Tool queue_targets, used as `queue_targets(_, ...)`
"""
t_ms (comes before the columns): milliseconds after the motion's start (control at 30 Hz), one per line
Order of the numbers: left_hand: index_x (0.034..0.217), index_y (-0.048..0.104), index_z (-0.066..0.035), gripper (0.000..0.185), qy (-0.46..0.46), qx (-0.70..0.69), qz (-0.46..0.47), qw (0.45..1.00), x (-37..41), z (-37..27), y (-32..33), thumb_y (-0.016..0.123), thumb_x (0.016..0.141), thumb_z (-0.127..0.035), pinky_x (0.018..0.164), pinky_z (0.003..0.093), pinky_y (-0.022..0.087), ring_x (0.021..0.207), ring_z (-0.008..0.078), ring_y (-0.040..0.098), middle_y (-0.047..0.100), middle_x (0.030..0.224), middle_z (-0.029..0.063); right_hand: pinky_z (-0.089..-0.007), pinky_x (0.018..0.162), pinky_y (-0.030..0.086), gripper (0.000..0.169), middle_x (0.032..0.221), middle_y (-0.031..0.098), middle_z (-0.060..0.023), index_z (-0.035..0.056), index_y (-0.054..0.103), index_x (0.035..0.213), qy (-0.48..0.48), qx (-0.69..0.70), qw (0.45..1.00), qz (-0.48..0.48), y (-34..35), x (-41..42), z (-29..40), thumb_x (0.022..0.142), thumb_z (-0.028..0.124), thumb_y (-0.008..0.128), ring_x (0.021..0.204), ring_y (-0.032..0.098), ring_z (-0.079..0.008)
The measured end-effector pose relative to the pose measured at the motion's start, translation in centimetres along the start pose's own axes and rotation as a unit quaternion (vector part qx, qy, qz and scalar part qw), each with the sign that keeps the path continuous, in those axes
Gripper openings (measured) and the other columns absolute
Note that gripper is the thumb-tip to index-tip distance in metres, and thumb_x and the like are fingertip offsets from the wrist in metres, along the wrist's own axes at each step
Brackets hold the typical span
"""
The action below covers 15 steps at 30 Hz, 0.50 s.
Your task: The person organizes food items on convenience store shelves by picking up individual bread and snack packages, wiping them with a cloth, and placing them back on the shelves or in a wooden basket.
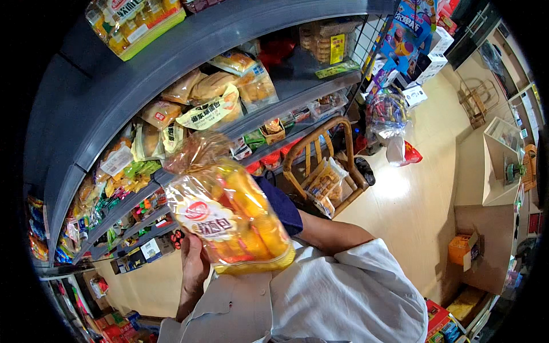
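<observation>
A clear plastic bag of packaged soft bread [231,218], with printed writing and a yellow base, is held up in front of my chest. My left hand [196,257] grips its lower left edge, the thumb at the side and the fingers hidden behind. From the right, my right forearm [332,233] reaches in behind the bag, with dark blue cloth [281,206] around or against its far end; my right hand itself is hidden. Beyond the bag's gathered top, more packaged breads [212,107] lie on a grey shelf [283,103].
Grey shelves curve around the left and front. A wooden-framed chair [349,158] with packaged food on it stands right of the shelving. Farther right are a plastic bag of wrapped snacks [386,111], an opened orange carton [461,248] and a counter [476,236].
</observation>
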<state>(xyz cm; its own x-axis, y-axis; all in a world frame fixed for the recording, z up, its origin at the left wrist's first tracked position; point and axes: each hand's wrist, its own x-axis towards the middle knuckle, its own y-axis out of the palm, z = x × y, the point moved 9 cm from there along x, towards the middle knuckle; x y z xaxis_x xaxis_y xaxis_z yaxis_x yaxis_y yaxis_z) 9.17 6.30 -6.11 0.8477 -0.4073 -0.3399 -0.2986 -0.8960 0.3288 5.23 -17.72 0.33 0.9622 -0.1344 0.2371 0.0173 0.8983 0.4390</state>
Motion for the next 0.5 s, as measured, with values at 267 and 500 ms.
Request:
queue_targets(267,0.138,0.036,-0.005,0.061,0.154,0.239,-0.193,0.939,-2.7,-4.8,-3.0,0.06,0.092,-0.035,0.087,0.0347,0.047,0.104,0.0185,0.056,0.055,0.118,0.0091,-0.039,0.091,0.045,0.037,0.11,0.055,-0.0093,0.0045,0.052,0.113,-0.002,0.011,1.0,0.0,-0.4,-1.5,-0.1,0.084,0.025,0.062,0.099,0.055,-0.0248)
queue_targets(500,0.136,0.031,-0.001,0.094,0.263,0.319,-0.029,0.91,-1.1,-12.5,5.3,0.088,0.061,-0.007,0.095,0.0355,0.048,0.114,0.0184,0.053,0.051,0.126,0.0088,-0.0381,0.09,0.044,0.033,0.106,0.055,-0.0077,0.005,0.052,0.109,-0.113,-0.122,0.986,0.012,-0.2,3.3,5.6,0.082,0.015,0.067,0.097,0.055,-0.0236)
